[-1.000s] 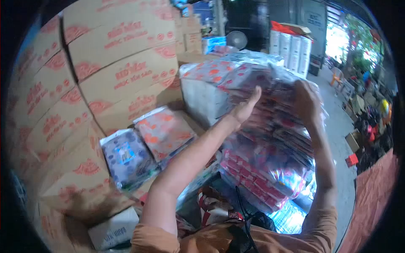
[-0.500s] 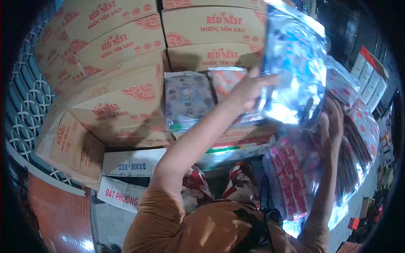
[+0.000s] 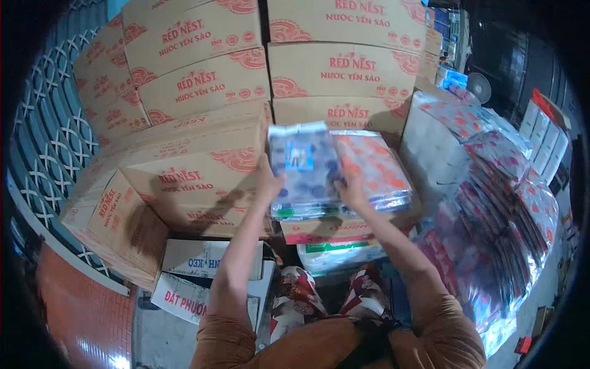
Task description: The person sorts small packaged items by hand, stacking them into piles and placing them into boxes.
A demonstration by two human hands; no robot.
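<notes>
A flat plastic packet with dark blue dots (image 3: 307, 178) lies on top of a stack of packets, with a bright blue label facing up. My left hand (image 3: 269, 182) grips its left edge, thumb on top. My right hand (image 3: 352, 189) is closed on its right edge near the front corner. Beside it, touching, is a stack of clear packets with orange dots (image 3: 373, 163). Both stacks rest on a carton with red print (image 3: 326, 230). The fingers under the packet's edges are partly hidden.
Tall rows of Red Nest cartons (image 3: 344, 67) stand behind and to the left. A large slanting pile of plastic packets (image 3: 504, 215) is on my right. White boxes (image 3: 184, 295) stand low at left, near a metal folding gate (image 3: 55, 135). A fan (image 3: 479, 88) is farther back.
The shiny packet my left hand held up at the right is now down on the left stack. My right hand has left the right-hand pile and grips the packet too. My view has shifted.
</notes>
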